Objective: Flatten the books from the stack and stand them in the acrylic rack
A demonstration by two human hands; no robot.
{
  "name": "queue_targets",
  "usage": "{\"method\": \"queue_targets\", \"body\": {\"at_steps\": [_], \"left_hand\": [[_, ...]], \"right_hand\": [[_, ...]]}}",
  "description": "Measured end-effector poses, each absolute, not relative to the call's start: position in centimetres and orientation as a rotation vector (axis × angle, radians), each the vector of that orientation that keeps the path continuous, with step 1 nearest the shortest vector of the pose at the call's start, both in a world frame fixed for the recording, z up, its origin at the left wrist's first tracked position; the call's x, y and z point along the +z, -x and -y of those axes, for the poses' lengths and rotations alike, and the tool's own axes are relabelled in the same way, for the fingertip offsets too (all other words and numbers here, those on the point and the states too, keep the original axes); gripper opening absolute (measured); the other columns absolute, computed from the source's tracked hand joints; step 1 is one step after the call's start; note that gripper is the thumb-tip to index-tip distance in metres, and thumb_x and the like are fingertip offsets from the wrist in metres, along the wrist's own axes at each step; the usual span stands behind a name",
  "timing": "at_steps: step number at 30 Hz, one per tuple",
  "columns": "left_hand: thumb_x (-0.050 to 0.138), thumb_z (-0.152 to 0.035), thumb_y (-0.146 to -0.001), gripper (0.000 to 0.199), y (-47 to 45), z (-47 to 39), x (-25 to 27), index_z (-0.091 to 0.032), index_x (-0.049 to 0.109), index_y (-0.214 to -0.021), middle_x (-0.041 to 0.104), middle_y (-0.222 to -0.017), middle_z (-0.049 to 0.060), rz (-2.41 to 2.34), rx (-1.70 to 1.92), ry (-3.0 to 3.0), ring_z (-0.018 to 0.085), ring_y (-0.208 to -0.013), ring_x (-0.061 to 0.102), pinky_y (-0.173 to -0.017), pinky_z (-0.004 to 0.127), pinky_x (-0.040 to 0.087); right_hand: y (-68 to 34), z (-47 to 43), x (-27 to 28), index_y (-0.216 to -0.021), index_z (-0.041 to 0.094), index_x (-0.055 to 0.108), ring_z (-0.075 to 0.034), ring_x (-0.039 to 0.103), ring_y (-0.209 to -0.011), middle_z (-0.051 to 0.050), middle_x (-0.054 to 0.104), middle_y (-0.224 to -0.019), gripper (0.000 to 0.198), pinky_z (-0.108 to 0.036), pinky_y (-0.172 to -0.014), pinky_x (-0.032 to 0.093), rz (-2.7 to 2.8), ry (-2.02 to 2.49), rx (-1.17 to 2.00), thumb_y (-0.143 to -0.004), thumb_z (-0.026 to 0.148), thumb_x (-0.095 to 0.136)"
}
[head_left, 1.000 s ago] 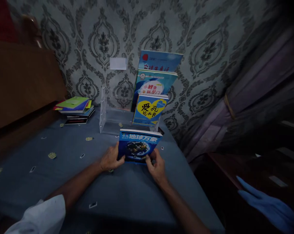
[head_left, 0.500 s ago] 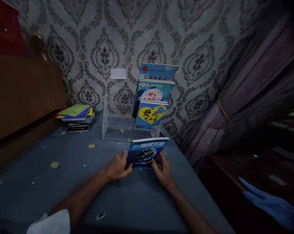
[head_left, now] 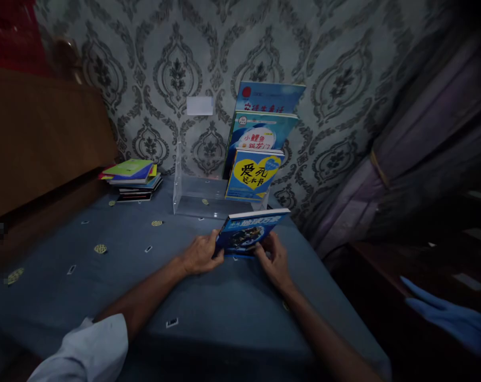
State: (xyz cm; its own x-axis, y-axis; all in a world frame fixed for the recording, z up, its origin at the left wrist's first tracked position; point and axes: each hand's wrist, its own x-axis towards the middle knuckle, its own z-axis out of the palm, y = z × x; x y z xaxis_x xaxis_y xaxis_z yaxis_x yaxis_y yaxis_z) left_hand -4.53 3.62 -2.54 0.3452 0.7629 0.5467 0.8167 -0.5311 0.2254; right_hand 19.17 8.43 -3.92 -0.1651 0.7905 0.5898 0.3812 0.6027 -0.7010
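Observation:
A blue book [head_left: 246,233] with an earth picture on its cover is held between my two hands, tilted back, in front of a clear acrylic rack [head_left: 196,206]. My left hand [head_left: 200,253] grips its left edge, thumb on the front. At the lower right edge, my right hand [head_left: 274,260] closes on it with the thumb in front and the other fingers partly hidden behind. On the rack's right side stand a yellow-and-blue book [head_left: 252,178], a teal book [head_left: 260,130] behind it, and a taller blue book [head_left: 270,97] at the back.
A pile of books [head_left: 135,178] lies at the left by a wooden headboard [head_left: 45,138]. The patterned wall [head_left: 145,69] rises behind the blue cloth [head_left: 145,297]. At the right are a tied curtain [head_left: 384,159] and a blue glove [head_left: 447,315] on a dark surface.
The camera view has tilted, so the scene sits higher and slightly to the right. The blue book leans back a little more, still in both hands.

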Motion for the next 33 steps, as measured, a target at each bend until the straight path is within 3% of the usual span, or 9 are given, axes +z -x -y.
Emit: {"method": "queue_targets", "body": {"at_steps": [11, 17, 22, 33], "left_hand": [[0.057, -0.040, -0.086, 0.050, 5.2, -3.8, -2.4, -0.011, 0.045, -0.125, 0.066, -0.069, 0.003, 1.802, -0.947, 2.410, 0.025, -0.063, 0.068, -0.064, 0.035, 0.052], [0.058, -0.038, -0.085, 0.053, 5.2, -3.5, -2.0, -0.010, 0.044, -0.128, 0.063, -0.064, -0.001, 1.848, -0.979, 2.411, 0.025, -0.060, 0.066, -0.062, 0.034, 0.052], [0.057, -0.036, -0.085, 0.053, 5.5, -3.7, -1.9, -0.011, 0.044, -0.130, 0.058, -0.059, -0.004, 1.830, -0.999, 2.433, 0.020, -0.053, 0.061, -0.057, 0.030, 0.049], [0.058, -0.037, -0.085, 0.045, 5.4, -3.6, -2.5, -0.009, 0.050, -0.120, 0.057, -0.057, -0.003, 1.824, -0.941, 2.381, 0.020, -0.050, 0.061, -0.053, 0.029, 0.045]], "right_hand": [[-18.6, -7.8, -2.9, -0.096, 0.022, 0.056, -0.017, 0.056, -0.056, 0.001, 0.060, -0.065, 0.021, -0.028, -0.052, 0.043, 1.803, 0.959, 0.429, -0.087, 0.040, 0.054], [-18.4, -7.6, -2.6, -0.097, 0.022, 0.055, -0.017, 0.055, -0.056, 0.001, 0.060, -0.065, 0.019, -0.028, -0.053, 0.044, 1.812, 0.940, 0.405, -0.087, 0.038, 0.053], [-18.4, -7.2, -2.4, -0.087, 0.024, 0.051, -0.015, 0.049, -0.052, 0.004, 0.051, -0.059, 0.013, -0.027, -0.050, 0.039, 1.823, 0.925, 0.375, -0.088, 0.037, 0.052], [-18.7, -6.3, -1.7, -0.082, 0.025, 0.047, -0.014, 0.047, -0.048, 0.006, 0.047, -0.056, 0.011, -0.026, -0.050, 0.036, 1.817, 0.942, 0.392, -0.087, 0.034, 0.050]]}}
